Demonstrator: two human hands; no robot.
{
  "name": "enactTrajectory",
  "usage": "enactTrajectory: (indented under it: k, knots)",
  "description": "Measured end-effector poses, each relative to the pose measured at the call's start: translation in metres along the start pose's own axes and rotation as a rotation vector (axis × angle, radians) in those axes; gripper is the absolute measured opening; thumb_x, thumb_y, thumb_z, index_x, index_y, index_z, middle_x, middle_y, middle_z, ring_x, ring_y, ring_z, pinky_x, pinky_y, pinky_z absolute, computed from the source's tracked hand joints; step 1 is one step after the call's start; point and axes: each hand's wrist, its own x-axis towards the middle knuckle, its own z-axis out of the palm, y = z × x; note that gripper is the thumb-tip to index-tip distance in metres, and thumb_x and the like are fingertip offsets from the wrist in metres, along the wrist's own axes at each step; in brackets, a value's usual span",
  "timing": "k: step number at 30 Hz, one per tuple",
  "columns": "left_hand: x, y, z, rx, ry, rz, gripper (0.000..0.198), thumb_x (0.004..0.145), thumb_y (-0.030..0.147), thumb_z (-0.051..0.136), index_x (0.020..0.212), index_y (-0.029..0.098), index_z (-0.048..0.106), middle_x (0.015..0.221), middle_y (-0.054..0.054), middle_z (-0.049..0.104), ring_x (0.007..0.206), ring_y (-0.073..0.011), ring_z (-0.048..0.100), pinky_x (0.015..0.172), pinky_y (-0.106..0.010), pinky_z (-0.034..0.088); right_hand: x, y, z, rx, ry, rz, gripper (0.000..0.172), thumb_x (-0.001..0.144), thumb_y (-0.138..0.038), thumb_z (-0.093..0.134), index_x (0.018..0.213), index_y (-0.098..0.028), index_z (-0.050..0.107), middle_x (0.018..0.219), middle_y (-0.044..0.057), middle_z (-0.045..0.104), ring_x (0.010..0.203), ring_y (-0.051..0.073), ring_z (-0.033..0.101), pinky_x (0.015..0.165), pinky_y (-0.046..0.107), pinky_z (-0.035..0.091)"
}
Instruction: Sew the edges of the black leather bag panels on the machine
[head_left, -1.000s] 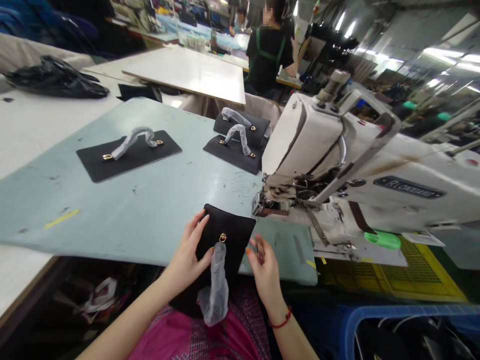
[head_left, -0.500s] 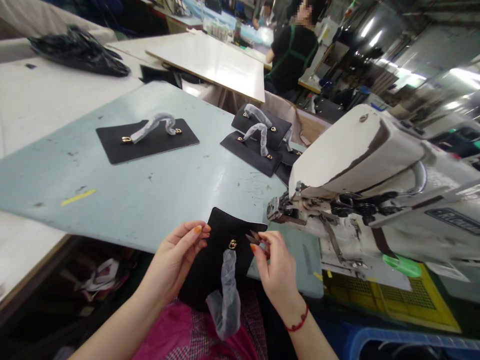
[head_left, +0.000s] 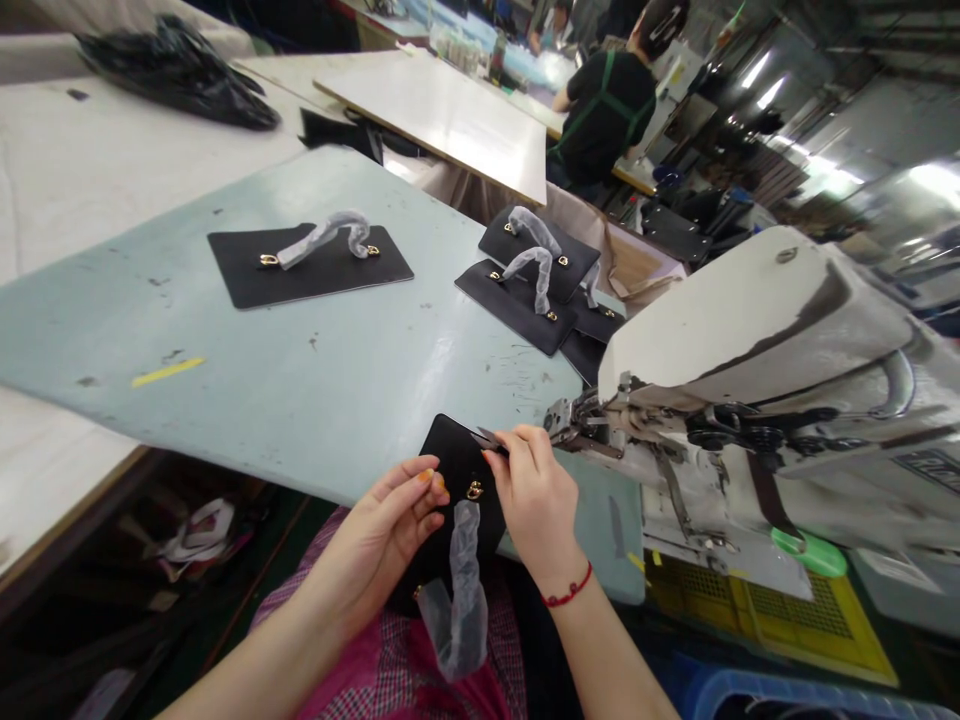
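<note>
Across my lap and the table's near edge lies a black leather-like panel (head_left: 450, 437). It carries a plastic-wrapped handle (head_left: 466, 580) on gold rings (head_left: 474, 490). Over the panel's left side, my left hand (head_left: 397, 530) has thumb and fingertips pinched together; whatever is between them is too small to make out. My right hand (head_left: 536, 495) is closed around small thread snips (head_left: 487, 437), mostly hidden in the fingers. Their pointed blades stick out leftward above the panel's far edge.
A sewing machine (head_left: 735, 330) stands close on the right of the pale blue table (head_left: 337, 390). Another handled panel (head_left: 247, 280) lies at left, and several more (head_left: 517, 310) overlap near the machine. A yellow crate (head_left: 795, 610) sits below; a person (head_left: 607, 110) works behind.
My right hand has moved up and left, bringing the snips to the panel's far edge. My left hand has shifted slightly right and stays pinched. The camera view has shifted a little.
</note>
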Motion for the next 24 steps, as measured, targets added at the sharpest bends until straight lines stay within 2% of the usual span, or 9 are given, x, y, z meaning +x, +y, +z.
enactTrajectory:
  k: [6, 11, 16, 24]
  knots:
    - [0.000, -0.002, 0.000, -0.037, -0.005, 0.026, 0.021, 0.085, 0.004, 0.061, 0.104, 0.011, 0.066, 0.078, -0.006, 0.067, 0.071, -0.0107, 0.067, 0.074, -0.024, 0.060, 0.001, 0.004, 0.003, -0.095, -0.002, -0.083, 0.027, 0.103, -0.030, 0.042, 0.104, -0.018, 0.066, 0.104, 0.009, 0.067, 0.080, 0.016, 0.065, 0.066, 0.026, 0.044]
    - [0.000, -0.003, 0.001, -0.006, -0.022, 0.072, 0.023, 0.084, 0.008, 0.066, 0.106, 0.013, 0.064, 0.078, -0.003, 0.066, 0.072, -0.0099, 0.065, 0.076, -0.024, 0.060, 0.002, 0.004, 0.001, -0.066, 0.072, -0.109, 0.023, 0.102, -0.031, 0.046, 0.104, -0.018, 0.065, 0.102, 0.006, 0.067, 0.079, 0.013, 0.065, 0.066, 0.024, 0.044]
    - [-0.002, -0.004, 0.001, 0.023, -0.066, 0.122, 0.028, 0.080, 0.015, 0.074, 0.105, 0.014, 0.061, 0.080, -0.002, 0.066, 0.075, -0.0096, 0.064, 0.077, -0.023, 0.059, 0.006, -0.006, 0.002, -0.140, 0.020, -0.199, 0.024, 0.102, -0.033, 0.046, 0.109, -0.018, 0.063, 0.102, 0.007, 0.066, 0.075, 0.013, 0.062, 0.061, 0.026, 0.041]
    - [0.000, -0.007, -0.001, 0.046, -0.116, 0.144, 0.033, 0.077, 0.017, 0.078, 0.103, 0.017, 0.059, 0.083, 0.000, 0.066, 0.075, -0.0088, 0.065, 0.079, -0.022, 0.057, 0.016, -0.015, 0.004, -0.184, 0.018, -0.169, 0.023, 0.102, -0.029, 0.045, 0.107, -0.017, 0.064, 0.104, 0.008, 0.066, 0.077, 0.015, 0.062, 0.061, 0.026, 0.041]
